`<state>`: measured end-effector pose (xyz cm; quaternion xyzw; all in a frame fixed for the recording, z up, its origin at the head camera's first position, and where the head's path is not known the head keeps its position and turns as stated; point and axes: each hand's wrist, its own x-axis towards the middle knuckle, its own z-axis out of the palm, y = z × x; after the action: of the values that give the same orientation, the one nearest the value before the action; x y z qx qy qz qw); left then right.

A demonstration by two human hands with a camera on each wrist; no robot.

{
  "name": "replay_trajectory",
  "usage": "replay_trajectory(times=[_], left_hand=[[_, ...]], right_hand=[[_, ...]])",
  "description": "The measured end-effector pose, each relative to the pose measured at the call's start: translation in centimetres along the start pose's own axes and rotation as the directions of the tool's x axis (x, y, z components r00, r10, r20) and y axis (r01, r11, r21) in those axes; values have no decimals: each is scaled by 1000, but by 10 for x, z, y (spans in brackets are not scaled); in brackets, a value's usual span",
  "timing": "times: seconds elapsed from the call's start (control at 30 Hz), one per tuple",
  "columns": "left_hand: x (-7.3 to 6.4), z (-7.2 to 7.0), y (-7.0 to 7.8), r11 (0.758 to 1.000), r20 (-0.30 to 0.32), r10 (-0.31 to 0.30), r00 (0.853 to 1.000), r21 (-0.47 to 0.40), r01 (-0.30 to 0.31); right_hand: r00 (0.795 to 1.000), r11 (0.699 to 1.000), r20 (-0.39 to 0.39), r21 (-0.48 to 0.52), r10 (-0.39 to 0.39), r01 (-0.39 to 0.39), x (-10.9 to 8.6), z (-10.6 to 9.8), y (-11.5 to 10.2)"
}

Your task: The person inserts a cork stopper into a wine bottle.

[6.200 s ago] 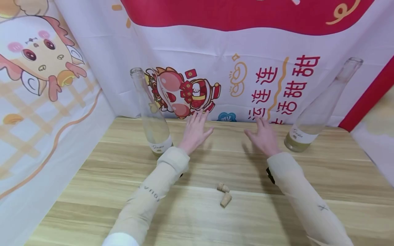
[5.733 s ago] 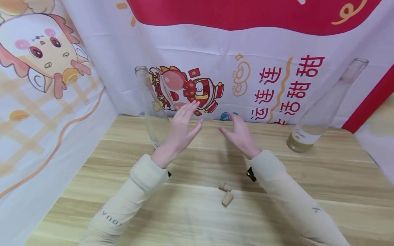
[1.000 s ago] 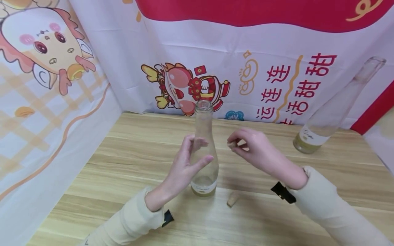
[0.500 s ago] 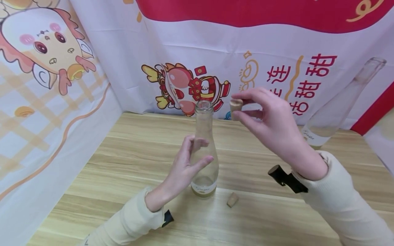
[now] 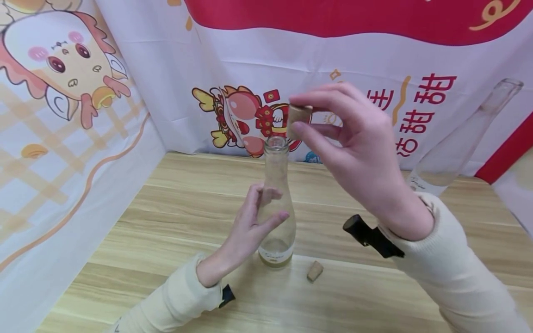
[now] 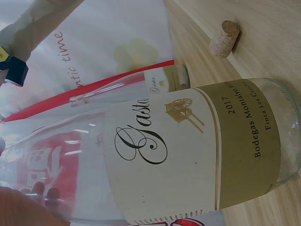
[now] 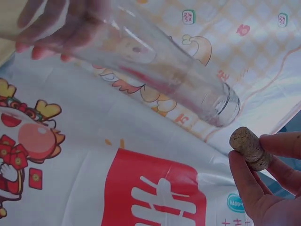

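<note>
An uncorked clear glass wine bottle [image 5: 276,180] stands upright on the wooden table, its cream and gold label [image 6: 164,160] large in the left wrist view. Curled round the bottle's body, my left hand [image 5: 245,231] grips it from the left. My right hand [image 5: 358,143] pinches a cork [image 5: 297,121] between thumb and fingers, just above and to the right of the bottle's mouth. In the right wrist view a small gap separates that cork [image 7: 249,148] from the bottle's rim [image 7: 225,106]. Near the bottle's base, a second cork [image 5: 314,271] lies on the table.
Another clear bottle [image 5: 462,134] stands at the back right, partly hidden behind my right arm. Printed cloth [image 5: 241,55] hangs behind the wooden table [image 5: 166,208] and along its left side.
My right hand has lifted the cork from beside the bottle, up and then left to near its mouth. My left hand and the bottle stay in place.
</note>
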<state>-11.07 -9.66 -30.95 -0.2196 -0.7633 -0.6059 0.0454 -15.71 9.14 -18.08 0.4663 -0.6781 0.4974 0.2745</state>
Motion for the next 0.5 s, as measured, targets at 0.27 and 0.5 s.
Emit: replay_trajectory(times=[0.27, 0.5], left_hand=[[0, 0, 0, 1000, -6, 16, 1000, -5, -16], [0, 1, 0, 1000, -13, 31, 999, -2, -31]], right_hand=[[999, 998, -8, -55, 40, -40, 10, 20, -37], [998, 998, 50, 41, 42, -44, -8, 18, 45]])
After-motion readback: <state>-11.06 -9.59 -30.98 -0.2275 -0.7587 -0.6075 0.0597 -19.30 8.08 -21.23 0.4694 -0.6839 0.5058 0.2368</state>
